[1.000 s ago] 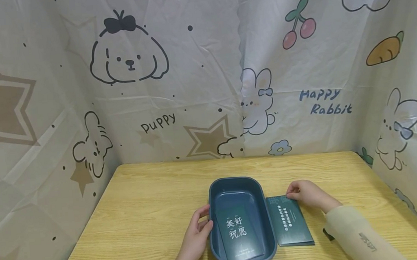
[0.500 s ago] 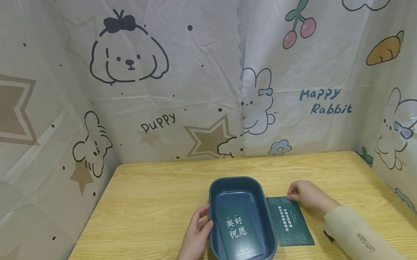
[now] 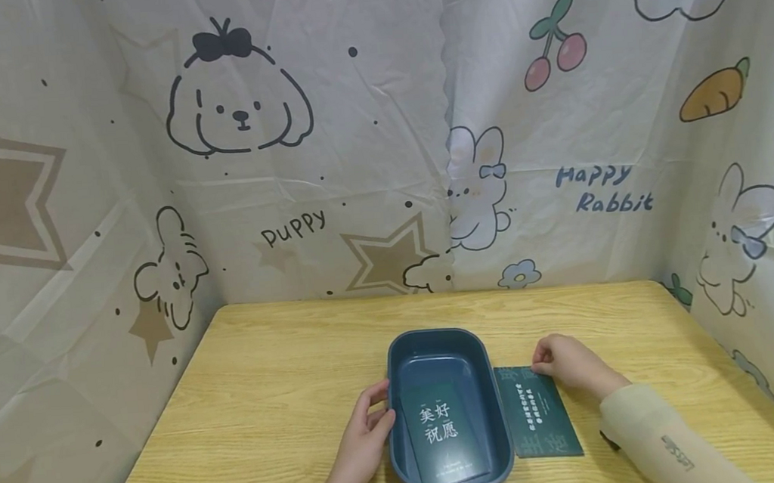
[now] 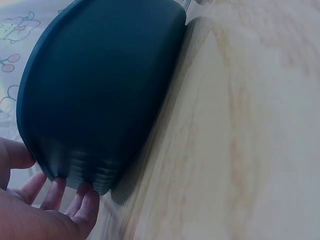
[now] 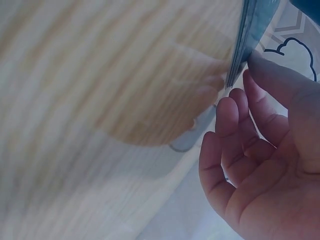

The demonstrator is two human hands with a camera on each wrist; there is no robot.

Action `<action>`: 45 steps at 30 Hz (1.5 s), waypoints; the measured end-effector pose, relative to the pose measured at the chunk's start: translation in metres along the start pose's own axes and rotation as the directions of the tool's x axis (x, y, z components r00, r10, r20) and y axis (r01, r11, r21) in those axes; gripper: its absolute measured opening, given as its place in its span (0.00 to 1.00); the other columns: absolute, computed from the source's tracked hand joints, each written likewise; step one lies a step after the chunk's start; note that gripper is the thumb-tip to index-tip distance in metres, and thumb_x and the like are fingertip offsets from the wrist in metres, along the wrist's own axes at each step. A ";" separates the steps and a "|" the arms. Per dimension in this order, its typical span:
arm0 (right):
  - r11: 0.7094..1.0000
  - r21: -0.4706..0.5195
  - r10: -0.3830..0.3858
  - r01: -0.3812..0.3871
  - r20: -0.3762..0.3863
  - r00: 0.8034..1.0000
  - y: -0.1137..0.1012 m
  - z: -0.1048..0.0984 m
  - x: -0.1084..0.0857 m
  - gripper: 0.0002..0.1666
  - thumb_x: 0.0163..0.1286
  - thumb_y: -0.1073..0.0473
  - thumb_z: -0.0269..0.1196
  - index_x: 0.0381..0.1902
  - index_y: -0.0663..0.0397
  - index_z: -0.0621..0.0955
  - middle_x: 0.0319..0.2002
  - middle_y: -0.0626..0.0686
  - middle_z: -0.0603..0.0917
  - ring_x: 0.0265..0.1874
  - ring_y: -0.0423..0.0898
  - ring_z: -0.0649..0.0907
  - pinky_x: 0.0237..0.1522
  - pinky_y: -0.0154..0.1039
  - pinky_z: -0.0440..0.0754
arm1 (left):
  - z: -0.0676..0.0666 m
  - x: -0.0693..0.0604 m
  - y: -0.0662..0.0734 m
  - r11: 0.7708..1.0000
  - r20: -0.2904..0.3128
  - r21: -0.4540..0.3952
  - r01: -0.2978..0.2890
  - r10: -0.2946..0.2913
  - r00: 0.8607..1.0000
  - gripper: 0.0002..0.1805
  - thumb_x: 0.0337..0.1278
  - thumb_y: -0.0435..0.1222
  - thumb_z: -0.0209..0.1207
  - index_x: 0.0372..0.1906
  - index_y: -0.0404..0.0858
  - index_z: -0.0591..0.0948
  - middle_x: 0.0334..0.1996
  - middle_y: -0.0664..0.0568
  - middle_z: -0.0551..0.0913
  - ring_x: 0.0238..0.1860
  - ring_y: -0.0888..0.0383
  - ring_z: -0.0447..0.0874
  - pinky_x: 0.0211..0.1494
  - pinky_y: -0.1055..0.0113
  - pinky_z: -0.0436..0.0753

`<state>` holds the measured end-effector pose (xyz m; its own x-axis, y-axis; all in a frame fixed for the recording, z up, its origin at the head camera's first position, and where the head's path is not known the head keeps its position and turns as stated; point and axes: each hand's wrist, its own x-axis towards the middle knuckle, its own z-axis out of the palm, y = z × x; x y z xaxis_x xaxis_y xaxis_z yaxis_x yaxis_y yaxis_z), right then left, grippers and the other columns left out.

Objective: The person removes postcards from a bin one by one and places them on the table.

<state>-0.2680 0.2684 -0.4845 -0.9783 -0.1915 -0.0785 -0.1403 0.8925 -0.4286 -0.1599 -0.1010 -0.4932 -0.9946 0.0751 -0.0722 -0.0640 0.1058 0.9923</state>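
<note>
Green card stack [image 3: 542, 415] on the table [image 3: 269, 387], just right of the tray [image 3: 439, 345].
Its long axis runs away from me, lettering [image 3: 530, 406] along it. My left hand [image 3: 362, 429], loosely bent, rests against the tray's side; my right hand [image 3: 570, 362] slants in, pinching the far right corner.

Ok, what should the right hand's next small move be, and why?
I'd probably lift the green card stack slightly and ease it toward the tray: the right hand's grip is on its far corner, it lies just beside the tray, and a similar green card rests inside.
</note>
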 end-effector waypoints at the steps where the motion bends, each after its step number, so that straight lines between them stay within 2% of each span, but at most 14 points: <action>1: 1.000 -0.004 -0.005 0.005 -0.001 1.000 0.000 0.000 0.000 0.08 0.68 0.62 0.70 0.29 0.52 0.82 0.28 0.47 0.80 0.29 0.44 0.76 0.35 0.40 0.77 | 0.000 0.000 0.000 1.000 0.001 0.002 -0.001 0.001 1.000 0.26 0.76 0.32 0.52 0.74 0.41 0.68 0.70 0.38 0.70 0.66 0.40 0.76 0.68 0.47 0.79; 12: 1.000 -0.010 -0.011 0.010 -0.002 1.000 -0.001 -0.001 -0.001 0.08 0.69 0.62 0.69 0.29 0.52 0.83 0.28 0.47 0.80 0.30 0.44 0.77 0.36 0.40 0.77 | 0.000 0.000 0.000 1.000 0.004 0.005 -0.009 0.009 1.000 0.26 0.76 0.32 0.52 0.74 0.41 0.68 0.70 0.38 0.70 0.66 0.39 0.76 0.69 0.46 0.79; 19: 0.993 -0.111 -0.045 0.040 -0.041 0.998 -0.010 -0.004 -0.003 0.08 0.70 0.59 0.69 0.30 0.52 0.83 0.28 0.47 0.79 0.29 0.43 0.76 0.35 0.42 0.79 | 0.001 0.000 -0.001 1.000 0.001 -0.009 -0.022 0.022 1.000 0.26 0.77 0.32 0.52 0.75 0.40 0.67 0.70 0.36 0.70 0.65 0.39 0.77 0.67 0.47 0.80; 24: 0.984 -0.155 -0.111 0.090 -0.138 0.984 -0.031 -0.013 -0.007 0.06 0.70 0.59 0.69 0.32 0.53 0.84 0.29 0.48 0.79 0.27 0.42 0.75 0.32 0.40 0.78 | 0.002 0.000 -0.002 1.000 -0.009 -0.012 -0.016 0.016 1.000 0.26 0.76 0.31 0.52 0.75 0.40 0.67 0.69 0.36 0.71 0.64 0.40 0.77 0.65 0.48 0.81; 28: 0.975 -0.175 -0.178 0.140 -0.229 0.957 -0.053 -0.021 -0.013 0.07 0.70 0.58 0.68 0.32 0.53 0.83 0.27 0.47 0.78 0.25 0.41 0.75 0.29 0.39 0.76 | 0.002 0.000 -0.002 1.000 -0.011 0.005 -0.006 0.006 1.000 0.26 0.76 0.31 0.52 0.74 0.41 0.68 0.69 0.38 0.71 0.65 0.41 0.77 0.66 0.47 0.80; 31: 0.969 -0.172 -0.220 0.179 -0.267 0.938 -0.069 -0.023 -0.016 0.07 0.70 0.58 0.69 0.31 0.51 0.83 0.27 0.46 0.79 0.25 0.39 0.75 0.29 0.39 0.77 | 0.002 0.000 -0.001 1.000 -0.009 0.011 -0.002 0.002 1.000 0.26 0.76 0.32 0.52 0.74 0.41 0.68 0.69 0.38 0.71 0.65 0.41 0.76 0.67 0.46 0.80; 34: 0.965 -0.154 -0.249 0.212 -0.279 0.928 -0.083 -0.020 -0.016 0.06 0.70 0.59 0.69 0.31 0.50 0.84 0.28 0.45 0.79 0.26 0.39 0.77 0.31 0.39 0.79 | 0.002 0.000 -0.002 1.000 -0.007 0.010 -0.002 0.002 1.000 0.26 0.76 0.32 0.52 0.74 0.41 0.68 0.69 0.38 0.71 0.65 0.41 0.76 0.67 0.46 0.79; 41: 0.962 -0.134 -0.267 0.239 -0.252 0.930 -0.114 -0.003 -0.014 0.06 0.68 0.56 0.72 0.32 0.49 0.85 0.29 0.43 0.80 0.28 0.38 0.76 0.33 0.36 0.80 | 0.001 0.001 -0.001 1.000 -0.011 0.011 -0.005 0.005 1.000 0.26 0.76 0.32 0.52 0.74 0.42 0.68 0.69 0.39 0.71 0.65 0.41 0.77 0.67 0.47 0.80; 45: 0.939 -0.143 -0.339 0.312 -0.240 0.910 -0.130 0.005 -0.013 0.05 0.65 0.58 0.74 0.32 0.48 0.86 0.29 0.42 0.81 0.30 0.38 0.78 0.36 0.37 0.83 | 0.001 0.001 -0.001 1.000 -0.009 0.013 -0.007 0.007 1.000 0.26 0.76 0.32 0.52 0.74 0.41 0.68 0.69 0.38 0.71 0.65 0.41 0.77 0.68 0.47 0.80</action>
<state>-0.2358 0.1528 -0.4324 -0.8791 -0.3788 0.2894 -0.4588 0.8370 -0.2981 -0.1605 -0.0999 -0.4947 -0.9957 0.0671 -0.0641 -0.0559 0.1180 0.9914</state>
